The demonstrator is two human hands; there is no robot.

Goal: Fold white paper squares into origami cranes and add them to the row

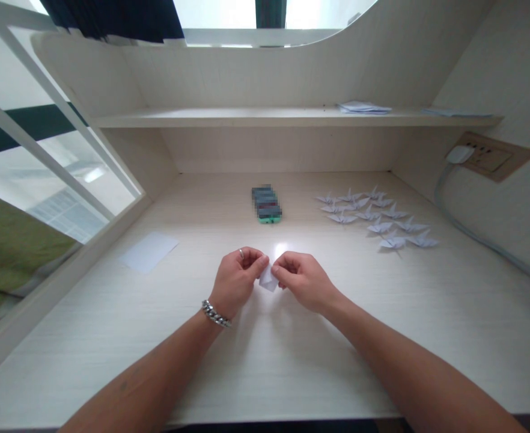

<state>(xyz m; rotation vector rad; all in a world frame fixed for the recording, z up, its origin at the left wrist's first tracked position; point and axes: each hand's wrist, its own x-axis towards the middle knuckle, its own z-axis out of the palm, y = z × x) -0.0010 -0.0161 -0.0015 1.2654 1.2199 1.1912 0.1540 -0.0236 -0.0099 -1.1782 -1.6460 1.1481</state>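
Pale desk [112,373]: paper cranes [373,216] beside a phone [267,204]; both hands [235,282] [303,279] pinch white paper [268,278].

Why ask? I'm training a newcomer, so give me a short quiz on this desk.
1. Which wrist wears the chain bracelet?
2. True or false: from the camera's view, the folded paper cranes lie to the right of the teal-cased phone.
3. What do the left hand and right hand pinch between them?

Key: 1. The left wrist. 2. True. 3. A small piece of white paper.
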